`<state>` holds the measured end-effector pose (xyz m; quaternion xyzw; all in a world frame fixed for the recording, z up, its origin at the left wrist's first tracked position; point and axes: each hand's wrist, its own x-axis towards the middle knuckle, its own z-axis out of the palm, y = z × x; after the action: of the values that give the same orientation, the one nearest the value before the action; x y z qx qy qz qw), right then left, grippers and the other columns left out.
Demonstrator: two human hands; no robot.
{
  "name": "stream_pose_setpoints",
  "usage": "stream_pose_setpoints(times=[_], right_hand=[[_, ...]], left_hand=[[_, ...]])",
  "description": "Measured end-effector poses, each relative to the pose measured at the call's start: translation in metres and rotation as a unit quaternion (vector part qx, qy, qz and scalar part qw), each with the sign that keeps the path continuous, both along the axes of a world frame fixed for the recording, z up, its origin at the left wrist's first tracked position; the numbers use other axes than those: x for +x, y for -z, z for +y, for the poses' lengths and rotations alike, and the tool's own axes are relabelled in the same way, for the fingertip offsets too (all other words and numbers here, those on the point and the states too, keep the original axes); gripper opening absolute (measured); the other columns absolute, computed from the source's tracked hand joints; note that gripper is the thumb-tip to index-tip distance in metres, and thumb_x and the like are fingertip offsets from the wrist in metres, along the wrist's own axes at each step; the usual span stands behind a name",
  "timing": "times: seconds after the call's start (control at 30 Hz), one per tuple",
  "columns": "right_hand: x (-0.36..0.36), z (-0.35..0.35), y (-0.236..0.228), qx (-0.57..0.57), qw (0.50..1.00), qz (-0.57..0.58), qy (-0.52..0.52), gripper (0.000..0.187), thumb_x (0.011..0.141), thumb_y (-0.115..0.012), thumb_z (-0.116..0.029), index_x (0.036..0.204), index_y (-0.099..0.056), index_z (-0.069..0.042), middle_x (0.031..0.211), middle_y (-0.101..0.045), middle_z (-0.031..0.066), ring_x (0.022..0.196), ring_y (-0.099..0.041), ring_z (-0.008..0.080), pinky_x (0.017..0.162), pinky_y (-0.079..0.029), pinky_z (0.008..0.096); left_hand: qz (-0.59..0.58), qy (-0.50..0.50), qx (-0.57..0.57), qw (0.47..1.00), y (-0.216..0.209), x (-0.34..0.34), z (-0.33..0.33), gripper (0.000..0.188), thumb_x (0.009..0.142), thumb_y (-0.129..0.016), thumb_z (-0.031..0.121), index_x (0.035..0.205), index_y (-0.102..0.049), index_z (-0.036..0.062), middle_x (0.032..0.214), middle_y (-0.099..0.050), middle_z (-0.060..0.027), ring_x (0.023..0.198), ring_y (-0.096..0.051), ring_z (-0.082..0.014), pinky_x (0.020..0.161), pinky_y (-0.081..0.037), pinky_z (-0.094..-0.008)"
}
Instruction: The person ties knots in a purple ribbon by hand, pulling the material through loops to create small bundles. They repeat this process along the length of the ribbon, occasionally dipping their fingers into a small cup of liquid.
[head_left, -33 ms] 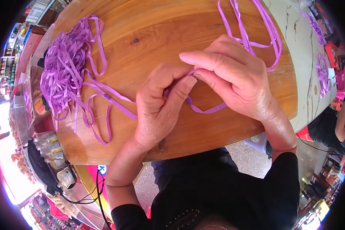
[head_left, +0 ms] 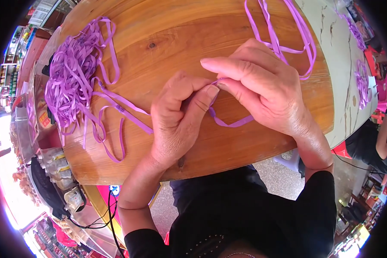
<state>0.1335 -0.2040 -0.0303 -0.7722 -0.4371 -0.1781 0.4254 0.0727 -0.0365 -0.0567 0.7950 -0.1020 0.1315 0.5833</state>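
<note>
Over the wooden table (head_left: pixel 176 38), a purple ribbon (head_left: pixel 234 124) runs between my two hands. My left hand (head_left: pixel 180 116) pinches it between thumb and curled forefinger. Close by, my right hand (head_left: pixel 262 90) grips a short bit of the same ribbon between thumb and fingers, its forefinger stretched out above. A small darker purple spot, perhaps a knot, shows on the ribbon just below the fingertips. To the left lies a tangled heap of purple ribbon (head_left: pixel 75 81). Loose strands trail from it toward my left hand, and my palm hides where they run.
Long ribbon loops (head_left: pixel 307 38) lie at the table's far right. Beyond is a white marble-patterned surface (head_left: pixel 337 86) with more purple ribbon (head_left: pixel 362 84). Another person's arm (head_left: pixel 383 139) shows at the right edge. Black cables (head_left: pixel 111 215) hang by the table's left side.
My left hand has shifted very slightly to the left, so the ribbon between the fingertips shows a little more. My right hand has hardly moved.
</note>
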Motion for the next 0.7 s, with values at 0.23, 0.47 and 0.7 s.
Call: stream_pose_setpoints(times=[0.23,0.47,0.7], right_hand=[[0.002,-0.004,-0.004,0.037,0.992,0.080,-0.093,0.023,0.070,-0.068,0.009,0.089,-0.065,-0.003,0.076,-0.060,0.0049,0.070,-0.057,0.0181,0.061,-0.046,0.0268],[0.014,-0.022,-0.014,0.120,0.965,0.221,-0.075,0.028,0.080,-0.060,0.008,0.107,-0.060,0.000,0.089,-0.058,0.0048,0.080,-0.055,0.0100,0.070,-0.044,0.0203],[0.013,-0.014,-0.004,0.093,0.946,0.300,-0.082,0.032,0.083,-0.061,0.002,0.115,-0.058,-0.001,0.085,-0.058,0.0021,0.082,-0.056,0.0090,0.076,-0.046,0.0209]], left_hand=[[-0.002,0.018,-0.053,0.998,-0.008,-0.005,0.004,0.006,0.080,-0.063,-0.005,0.083,-0.064,0.0010,0.066,-0.051,-0.0013,0.058,-0.043,-0.0080,0.052,-0.034,-0.0216],[0.039,-0.009,-0.159,0.986,-0.004,-0.006,0.006,0.005,0.082,-0.062,-0.004,0.082,-0.063,0.0008,0.070,-0.053,-0.0018,0.060,-0.044,-0.0090,0.055,-0.035,-0.0217],[0.015,0.043,-0.127,0.991,0.000,-0.005,0.006,0.004,0.084,-0.060,-0.002,0.084,-0.063,0.0005,0.075,-0.057,-0.0023,0.067,-0.046,-0.0102,0.063,-0.038,-0.0223]])
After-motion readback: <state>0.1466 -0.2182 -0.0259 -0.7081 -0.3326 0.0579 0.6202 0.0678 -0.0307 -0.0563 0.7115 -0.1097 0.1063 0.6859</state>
